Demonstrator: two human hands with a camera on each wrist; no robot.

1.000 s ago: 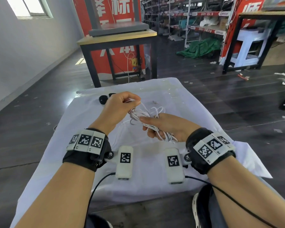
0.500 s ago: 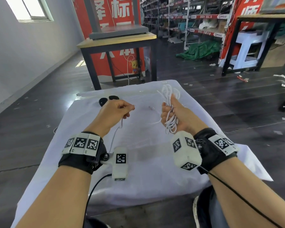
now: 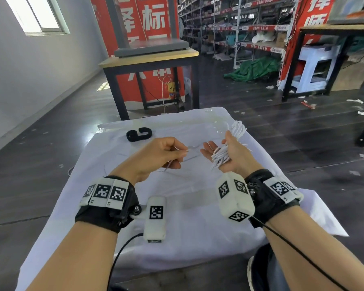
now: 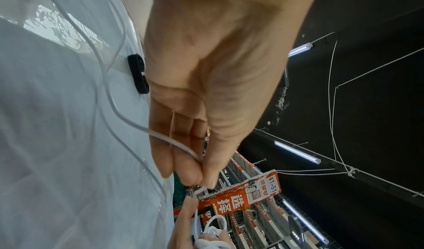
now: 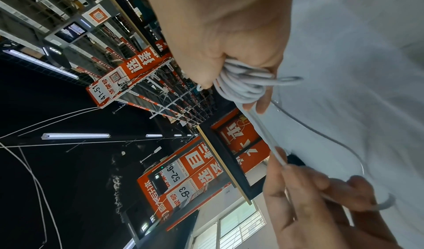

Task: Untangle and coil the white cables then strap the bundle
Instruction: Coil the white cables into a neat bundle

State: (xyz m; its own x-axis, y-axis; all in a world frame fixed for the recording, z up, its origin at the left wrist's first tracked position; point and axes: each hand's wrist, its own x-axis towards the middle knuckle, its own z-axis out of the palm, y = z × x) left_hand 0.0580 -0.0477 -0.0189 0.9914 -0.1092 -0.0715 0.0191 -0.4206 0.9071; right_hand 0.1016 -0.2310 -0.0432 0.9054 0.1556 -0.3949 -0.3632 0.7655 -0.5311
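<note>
Head view: a table draped in a white cloth carries the work, its near edge towards the person and its far edge just short of a wooden table with black legs. Dark floor lies open off the left and right edges. A black strap lies curled on the cloth near the far left corner, apart from both hands.

Both hands are raised above the middle of the cloth, nearer the far edge than the near one. The left hand is turned knuckles up, fingers curled, thumb and forefinger pinching a single strand of the white cable; the left wrist view shows that strand running from the cloth up into the pinch. The right hand is turned palm up towards the right edge, with the coiled white cables lying across the palm and their loops standing out past the hand towards the far right corner. In the right wrist view the fingers and thumb close round that bundle. One strand runs taut from the bundle across the gap to the left hand's pinch.
</note>
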